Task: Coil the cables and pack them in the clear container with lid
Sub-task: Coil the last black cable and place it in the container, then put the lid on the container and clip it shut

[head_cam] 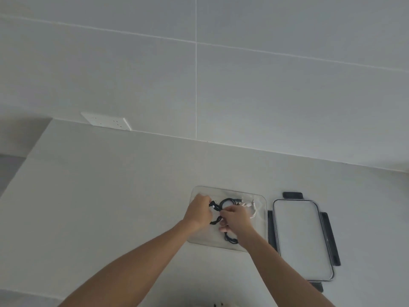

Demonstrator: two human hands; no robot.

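step: settling coil in box | left hand [197, 210] pinched on black cable [215, 207], steadying the loop | right hand [235, 219] gripping same cable, pressing it into clear container [262, 214] | lid [303, 238] off beside it, keeping the opening free | white cable [315, 204] inside

No text, label, brand or number can be read on anything here.

One clear container [259, 220], one lid [302, 238] with four dark latches, one wall socket plate [106, 121]. Two hands: left hand [199, 212], right hand [235, 219]. At least two black cables [228, 201], one white cable [316, 204]; exact cable count unclear.
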